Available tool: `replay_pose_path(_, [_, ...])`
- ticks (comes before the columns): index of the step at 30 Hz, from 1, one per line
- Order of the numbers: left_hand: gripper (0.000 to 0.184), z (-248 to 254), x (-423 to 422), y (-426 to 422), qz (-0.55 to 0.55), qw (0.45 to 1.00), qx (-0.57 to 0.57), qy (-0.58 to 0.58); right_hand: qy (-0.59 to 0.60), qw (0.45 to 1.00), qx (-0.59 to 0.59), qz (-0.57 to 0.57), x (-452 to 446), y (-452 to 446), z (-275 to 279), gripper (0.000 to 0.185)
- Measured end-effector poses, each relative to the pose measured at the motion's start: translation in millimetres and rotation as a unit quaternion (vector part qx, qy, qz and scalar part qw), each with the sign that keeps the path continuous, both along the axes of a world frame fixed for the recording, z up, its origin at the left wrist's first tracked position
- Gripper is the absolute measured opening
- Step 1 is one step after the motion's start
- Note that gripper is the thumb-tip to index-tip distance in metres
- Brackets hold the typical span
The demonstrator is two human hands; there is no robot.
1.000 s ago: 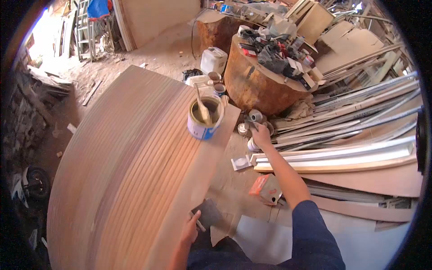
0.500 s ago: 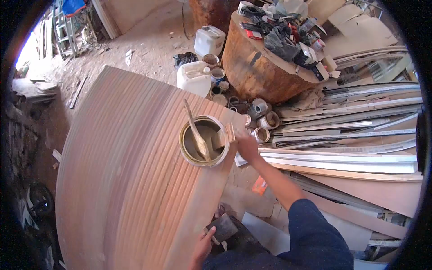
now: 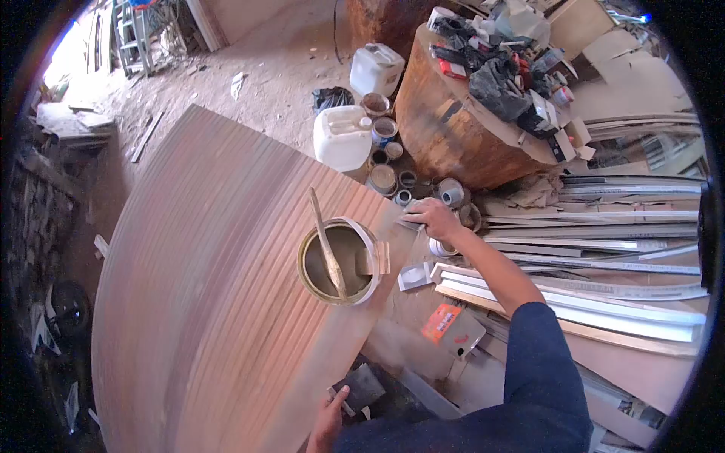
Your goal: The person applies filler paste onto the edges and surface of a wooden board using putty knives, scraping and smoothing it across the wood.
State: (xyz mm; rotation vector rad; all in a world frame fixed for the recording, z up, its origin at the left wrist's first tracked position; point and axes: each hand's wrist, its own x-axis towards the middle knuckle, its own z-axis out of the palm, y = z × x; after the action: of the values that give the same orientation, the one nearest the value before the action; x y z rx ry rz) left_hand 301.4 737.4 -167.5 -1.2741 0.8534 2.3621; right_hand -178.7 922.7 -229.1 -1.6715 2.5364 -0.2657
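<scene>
A large curved wooden panel (image 3: 226,257) with fine grooves fills the left and centre. On it stands an open can (image 3: 340,260) of greyish paste, with a wooden stick (image 3: 326,245) leaning in it and a flat wooden-handled blade at its right rim. My left hand (image 3: 329,414), at the panel's lower right edge, grips a dark flat square plate (image 3: 358,390). My right hand (image 3: 436,219) is at the panel's upper right corner, fingers closed round a small flat greyish piece (image 3: 412,217), too unclear to name.
White jugs (image 3: 342,138) and several used cans (image 3: 383,179) stand beyond the panel. A big wooden stump (image 3: 461,128) carries bags and boxes. Long strips (image 3: 589,226) lie on the right, near an orange-labelled box (image 3: 453,331). A ladder (image 3: 132,41) stands at the back left.
My right hand went from over the cans to beside the paste can, then to the panel's corner. My left hand still holds the dark plate. The view has shifted.
</scene>
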Motion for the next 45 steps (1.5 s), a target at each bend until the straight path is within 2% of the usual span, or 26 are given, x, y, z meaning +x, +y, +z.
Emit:
replay_pose_path(3, [0.033, 10.0, -14.6, 3.7, -0.061, 0.997, -0.018, -0.042, -0.002, 0.999, 0.029, 0.017, 3.3, 31.7, 6.4, 0.045])
replay_pose_path(6, [0.033, 0.2, -21.3, 19.3, -0.011, 1.000, 0.009, 0.022, -0.009, 0.991, 0.130, 0.029, 13.5, 54.2, 29.6, 0.044])
replay_pose_path(10, [0.033, 16.5, -38.3, 23.9, -0.019, 1.000, -0.015, 0.009, -0.006, 0.996, 0.046, -0.070, 19.5, 11.7, 50.0, 0.040])
replay_pose_path(13, [0.033, 18.8, -45.4, 23.6, -0.020, 1.000, -0.014, 0.007, 0.012, 0.999, 0.012, -0.048, 6.5, -19.0, 31.2, 0.039])
replay_pose_path(14, [0.032, 18.5, -43.8, 22.6, -0.023, 1.000, -0.017, -0.006, 0.006, 0.998, 0.047, -0.035, 6.9, -21.6, 21.4, 0.041])
replay_pose_path(17, [0.032, 17.2, -40.2, 21.3, -0.015, 0.999, -0.022, -0.028, 0.019, 0.998, 0.067, -0.001, 24.3, 4.3, 7.4, 0.042])
replay_pose_path(20, [0.033, 19.1, -34.8, 21.0, 0.026, 0.999, -0.029, -0.031, -0.033, 0.996, 0.076, 0.032, 50.4, 39.1, 22.9, 0.042])
replay_pose_path(23, [0.033, 14.9, -29.8, 17.9, 0.041, 0.998, -0.046, -0.030, -0.024, 1.000, 0.009, -0.016, 65.2, 55.6, 26.8, 0.041])
replay_pose_path(24, [0.034, 16.0, -26.6, 18.1, 0.043, 0.997, -0.051, -0.036, -0.053, 0.992, 0.056, -0.097, 61.3, 49.6, 28.7, 0.041])
replay_pose_path(27, [0.033, 25.1, -26.7, 11.3, 0.004, 0.998, -0.056, -0.027, -0.004, 0.994, -0.034, -0.106, 47.9, 18.1, 37.8, 0.040])
replay_pose_path(31, [0.031, 23.2, -19.6, 15.2, 0.025, 0.997, -0.066, -0.024, 0.011, 0.996, -0.070, -0.055, 44.5, 18.2, -1.0, 0.042])
replay_pose_path(35, [0.030, 24.9, -7.5, 14.3, 0.060, 0.996, -0.062, -0.015, 0.042, 0.994, -0.075, -0.063, 66.3, 43.0, -14.0, 0.047])
replay_pose_path(39, [0.030, 31.1, -0.8, 8.7, 0.090, 0.993, -0.076, -0.021, 0.021, 0.996, -0.044, -0.073, 90.5, 67.6, 0.1, 0.048])
replay_pose_path(42, [0.029, 53.6, -4.6, -0.1, 0.066, 0.993, -0.090, -0.043, 0.058, 0.990, -0.051, -0.115, 75.3, 38.8, 35.3, 0.044])
replay_pose_path(43, [0.029, 47.2, 0.9, 0.2, 0.063, 0.993, -0.093, -0.032, 0.077, 0.988, -0.051, -0.121, 62.6, 22.2, 42.0, 0.043])
replay_pose_path(45, [0.030, 28.1, 10.2, 4.6, 0.052, 0.994, -0.097, -0.009, 0.022, 0.995, -0.042, -0.092, 31.3, -5.0, 34.6, 0.040])
